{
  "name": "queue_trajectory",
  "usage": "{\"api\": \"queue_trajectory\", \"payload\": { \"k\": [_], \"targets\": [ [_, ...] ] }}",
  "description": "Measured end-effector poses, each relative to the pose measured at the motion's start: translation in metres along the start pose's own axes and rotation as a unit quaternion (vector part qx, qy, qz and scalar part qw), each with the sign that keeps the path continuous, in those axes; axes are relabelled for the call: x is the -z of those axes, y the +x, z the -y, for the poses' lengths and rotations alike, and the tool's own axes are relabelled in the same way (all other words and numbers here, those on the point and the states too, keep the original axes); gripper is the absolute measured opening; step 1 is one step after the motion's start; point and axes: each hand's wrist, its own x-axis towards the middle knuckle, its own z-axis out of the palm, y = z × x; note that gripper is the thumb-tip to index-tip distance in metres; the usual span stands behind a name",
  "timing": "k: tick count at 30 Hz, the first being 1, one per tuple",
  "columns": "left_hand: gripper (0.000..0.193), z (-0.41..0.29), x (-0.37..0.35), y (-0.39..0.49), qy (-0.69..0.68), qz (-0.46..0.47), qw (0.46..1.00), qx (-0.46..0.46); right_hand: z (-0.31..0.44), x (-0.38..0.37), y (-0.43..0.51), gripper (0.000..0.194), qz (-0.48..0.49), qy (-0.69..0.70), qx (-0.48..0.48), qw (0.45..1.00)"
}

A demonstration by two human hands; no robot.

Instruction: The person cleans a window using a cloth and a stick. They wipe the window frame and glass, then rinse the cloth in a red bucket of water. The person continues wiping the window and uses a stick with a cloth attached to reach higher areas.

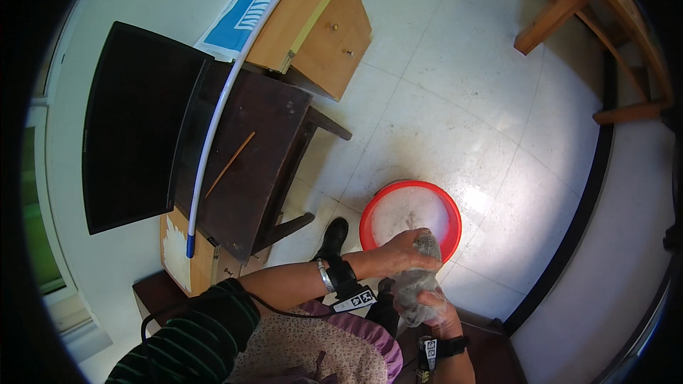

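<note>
A wet grey cloth, bunched up, is gripped between both of my hands just in front of my lap. My left hand is clasped around its upper end, at the near rim of a red plastic basin. My right hand grips the lower end, closer to my body. White suds cover the water in the basin, which stands on the tiled floor. Each wrist wears a black strap with a printed marker tag.
On my left, a dark wooden table bears a thin stick, a white pole and a black monitor. A drawer cabinet stands beyond it. My black shoe is beside the basin. Wooden furniture legs stand far right.
</note>
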Motion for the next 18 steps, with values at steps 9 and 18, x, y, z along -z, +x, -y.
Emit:
{"api": "queue_trajectory", "payload": {
  "k": [9,18],
  "targets": [
    [0.037,0.054,-0.005,0.041,0.428,-0.153,0.867,-0.207,-0.013,0.035,0.044,0.038,-0.077,-0.254,0.13,0.955],
    [0.028,0.084,-0.011,0.074,0.47,-0.272,0.832,-0.114,-0.039,0.06,0.089,0.102,-0.364,-0.623,0.066,0.689]
  ]
}}
